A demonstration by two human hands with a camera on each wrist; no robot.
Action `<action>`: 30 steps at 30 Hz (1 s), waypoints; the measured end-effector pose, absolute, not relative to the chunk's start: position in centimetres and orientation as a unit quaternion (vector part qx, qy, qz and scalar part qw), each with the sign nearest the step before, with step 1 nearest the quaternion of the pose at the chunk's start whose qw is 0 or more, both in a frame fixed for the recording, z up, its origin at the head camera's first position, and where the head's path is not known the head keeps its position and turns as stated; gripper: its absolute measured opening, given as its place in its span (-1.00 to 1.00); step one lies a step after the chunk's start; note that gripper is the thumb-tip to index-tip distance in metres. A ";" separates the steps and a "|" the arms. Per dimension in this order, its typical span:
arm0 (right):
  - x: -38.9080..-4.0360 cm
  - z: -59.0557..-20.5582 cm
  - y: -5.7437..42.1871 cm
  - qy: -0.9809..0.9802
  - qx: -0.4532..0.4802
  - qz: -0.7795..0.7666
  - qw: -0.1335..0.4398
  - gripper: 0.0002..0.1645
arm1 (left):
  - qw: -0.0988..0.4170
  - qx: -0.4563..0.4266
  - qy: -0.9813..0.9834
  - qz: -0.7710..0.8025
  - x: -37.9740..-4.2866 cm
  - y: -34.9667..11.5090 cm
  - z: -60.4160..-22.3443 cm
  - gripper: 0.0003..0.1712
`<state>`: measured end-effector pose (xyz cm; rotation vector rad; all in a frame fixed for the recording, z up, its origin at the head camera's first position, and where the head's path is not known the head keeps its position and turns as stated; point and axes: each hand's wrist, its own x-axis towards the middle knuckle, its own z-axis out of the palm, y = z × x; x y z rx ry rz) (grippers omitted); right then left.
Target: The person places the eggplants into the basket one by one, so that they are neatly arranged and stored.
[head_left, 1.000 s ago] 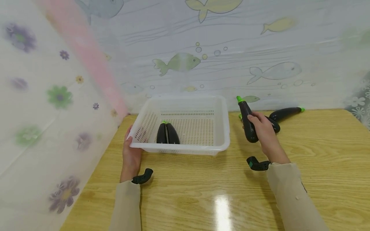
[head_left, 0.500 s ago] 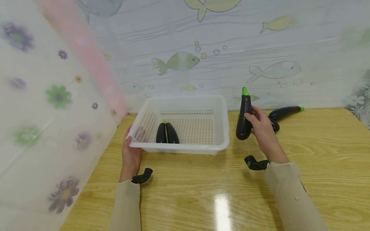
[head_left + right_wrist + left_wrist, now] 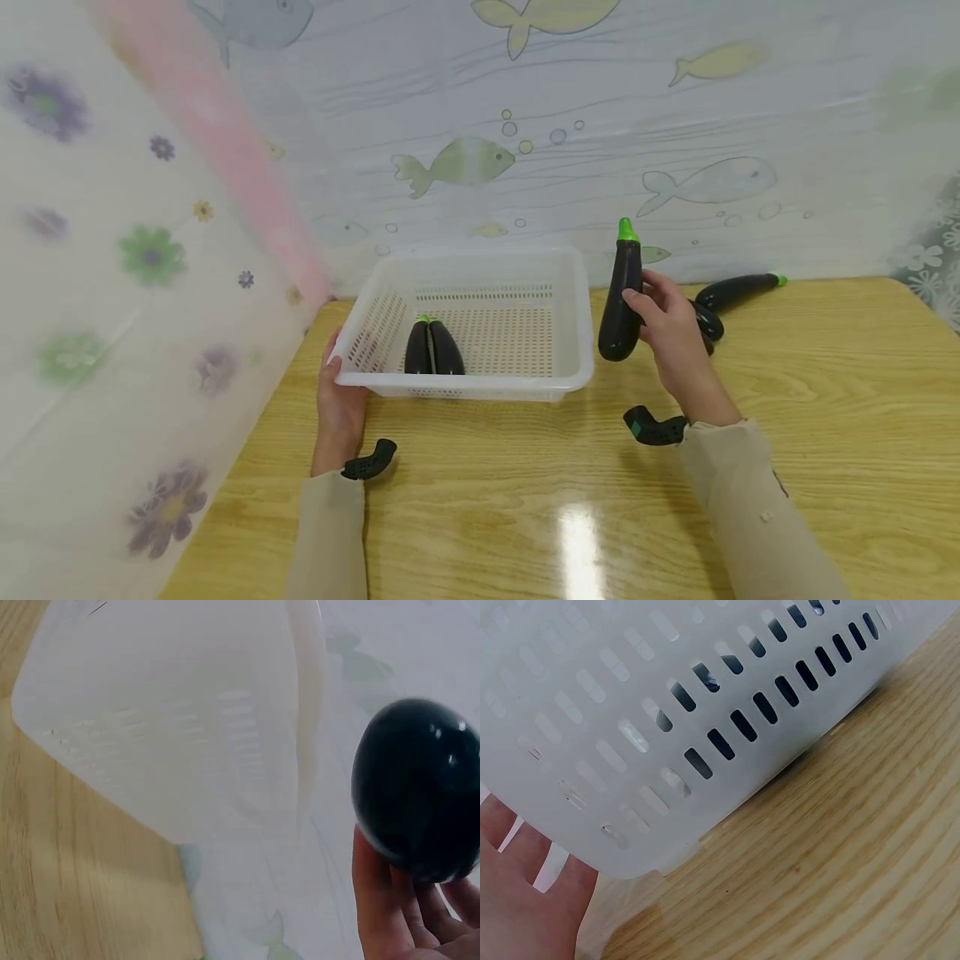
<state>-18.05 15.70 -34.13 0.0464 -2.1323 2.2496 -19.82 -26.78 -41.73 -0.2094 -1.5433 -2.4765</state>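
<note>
A glossy dark eggplant [image 3: 619, 312] with a green stem is gripped in my right hand [image 3: 672, 337], held up above the table just right of the white plastic basket [image 3: 480, 383]. In the right wrist view its rounded end [image 3: 416, 787] faces the camera, fingers behind it. My left hand [image 3: 342, 412] holds the basket's front left corner, thumb on the rim. The left wrist view shows its fingers [image 3: 529, 855] against the outside wall. Inside the basket, two eggplants [image 3: 447, 348] lie side by side at the left, stems toward the back.
Right of the basket, behind my right hand, more eggplants [image 3: 738, 292] lie on the wooden table [image 3: 480, 492], partly hidden by the hand. A fish-patterned sheet [image 3: 480, 200] hangs along the back edge, and a flowered one [image 3: 150, 333] runs along the left.
My right hand has lifted the eggplant and shifted left toward the basket, turning it more upright, then tilting it slightly. The left hand and basket stay in place.
</note>
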 end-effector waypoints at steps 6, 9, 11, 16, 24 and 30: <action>-17.8 -34.0 15.5 -0.705 0.005 0.708 0.042 -0.17 | 0.106 -0.069 -0.528 -0.840 -19.9 -26.8 -42.1 -0.38; -17.9 -34.1 15.3 -0.707 -0.001 0.706 0.042 -0.17 | 0.106 -0.071 -0.526 -0.841 -19.9 -26.8 -42.2 -0.36; -17.9 -34.1 15.2 -0.707 -0.006 0.706 0.043 -0.17 | 0.107 -0.073 -0.521 -0.843 -19.9 -26.8 -42.1 -0.35; -17.9 -34.0 14.9 -0.704 -0.011 0.709 0.048 -0.16 | 0.107 -0.078 -0.516 -0.846 -19.9 -26.8 -41.9 -0.35; -17.6 -33.9 14.5 -0.681 -0.006 0.731 0.047 -0.15 | 0.103 -0.070 -0.521 -0.845 -19.9 -26.9 -41.8 -0.35; -17.7 -34.0 13.7 -0.677 -0.006 0.734 0.051 -0.17 | 0.104 -0.065 -0.517 -0.847 -19.9 -26.8 -41.8 -0.34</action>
